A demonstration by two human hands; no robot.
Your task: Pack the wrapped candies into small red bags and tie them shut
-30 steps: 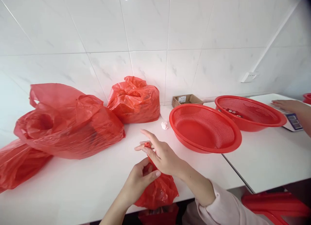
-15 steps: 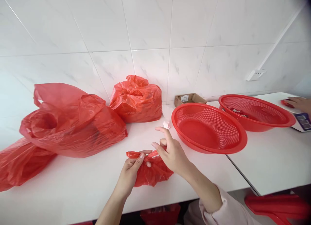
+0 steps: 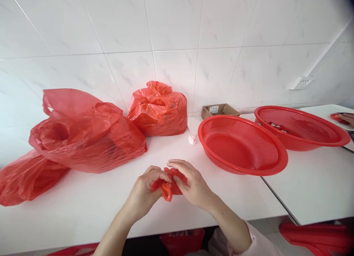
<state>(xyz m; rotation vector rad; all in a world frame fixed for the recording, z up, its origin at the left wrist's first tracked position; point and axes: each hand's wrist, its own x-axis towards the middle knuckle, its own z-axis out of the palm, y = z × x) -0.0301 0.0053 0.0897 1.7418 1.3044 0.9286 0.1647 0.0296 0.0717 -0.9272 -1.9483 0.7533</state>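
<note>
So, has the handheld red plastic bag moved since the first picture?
Yes: the plastic bag, which overlapped the white table's front edge, now appears farther in, toward the tiled wall.

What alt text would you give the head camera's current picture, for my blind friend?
A person's left hand and right hand hold a small crumpled red plastic bag over a white table. Bigger red bags sit to the left, two red baskets to the right.

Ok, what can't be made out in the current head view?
In the head view:
Small red bag: contents hidden by its film, left hand and right hand.
Large red bag: contents obscured by its film.
Pieces in far basket: too small to identify.
Co-worker's hand: blurred, cut by right edge.
</note>
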